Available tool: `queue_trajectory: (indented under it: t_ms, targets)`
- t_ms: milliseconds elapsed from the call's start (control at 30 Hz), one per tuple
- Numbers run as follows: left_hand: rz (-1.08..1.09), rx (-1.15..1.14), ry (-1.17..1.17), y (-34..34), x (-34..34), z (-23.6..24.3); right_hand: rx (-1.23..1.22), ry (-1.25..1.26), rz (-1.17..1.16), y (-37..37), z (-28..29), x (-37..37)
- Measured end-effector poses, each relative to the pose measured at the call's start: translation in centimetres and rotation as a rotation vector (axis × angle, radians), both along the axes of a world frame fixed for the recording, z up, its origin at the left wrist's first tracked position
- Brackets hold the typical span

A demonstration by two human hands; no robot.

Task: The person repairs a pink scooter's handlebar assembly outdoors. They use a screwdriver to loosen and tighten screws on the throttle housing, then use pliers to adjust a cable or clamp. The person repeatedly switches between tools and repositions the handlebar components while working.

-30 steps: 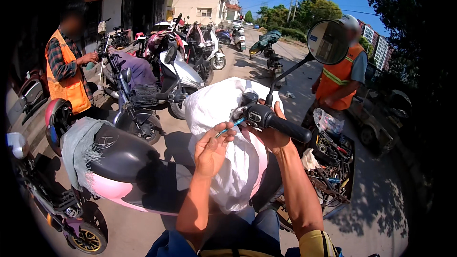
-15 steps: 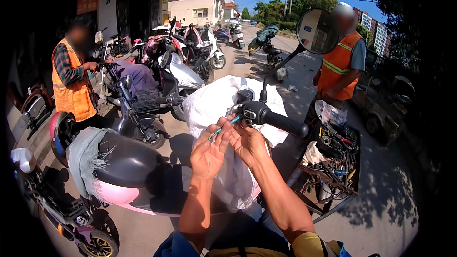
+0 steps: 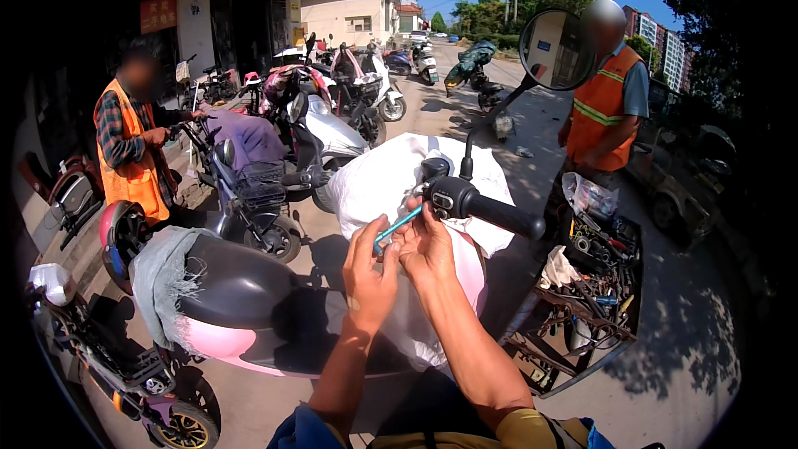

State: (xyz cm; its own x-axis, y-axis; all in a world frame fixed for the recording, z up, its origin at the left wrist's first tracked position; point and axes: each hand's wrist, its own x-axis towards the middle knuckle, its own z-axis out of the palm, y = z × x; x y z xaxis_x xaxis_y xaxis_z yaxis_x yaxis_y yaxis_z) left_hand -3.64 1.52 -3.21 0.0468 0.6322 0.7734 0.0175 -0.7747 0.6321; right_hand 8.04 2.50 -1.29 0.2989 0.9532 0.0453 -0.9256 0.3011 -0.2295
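A slim, straight blue rod (image 3: 401,229), perhaps a small tool, slants between my two hands just below the scooter's black handlebar grip (image 3: 503,212). My left hand (image 3: 370,274) pinches its lower end. My right hand (image 3: 426,248) closes round the upper end, fingertips beside the switch housing (image 3: 449,195). What the rod's upper tip touches is hidden by those fingers. Behind the hands, a white cover (image 3: 374,179) drapes the scooter's front. The scooter's black seat (image 3: 241,274) lies to the left, with a frayed grey cloth (image 3: 162,283) over its back end.
On the right stands a tool cart (image 3: 619,324) heaped with tools and a pale rag (image 3: 559,268). A person in an orange vest (image 3: 603,108) is behind it; another in an orange vest (image 3: 133,154) handles a scooter at left. The round mirror (image 3: 557,48) rises above the handlebar.
My left hand's fingers have curled in from a flatter, open-palmed pose onto the rod. The rod shows more plainly between the hands. The whole view has shifted slightly.
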Motion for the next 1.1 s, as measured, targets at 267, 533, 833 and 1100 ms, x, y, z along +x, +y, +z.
queue_trajectory:
  t_ms: [267,533,833,1100]
  targets:
    - [0.065,0.126,0.124,-0.5,-0.8,1.7,0.040,-0.025,0.014,-0.5,0.6,-0.1]
    - [0.239,0.238,0.238,1.3,-1.5,1.8,0.029,-0.033,-0.042,0.0,0.1,0.2]
    - [0.308,0.168,0.438,0.8,-2.1,1.3,0.008,-0.051,-0.056,0.3,0.5,0.0]
    - [-0.403,-0.612,-0.005,1.4,-3.3,0.1,0.039,-0.092,-0.013,-0.9,0.8,0.4]
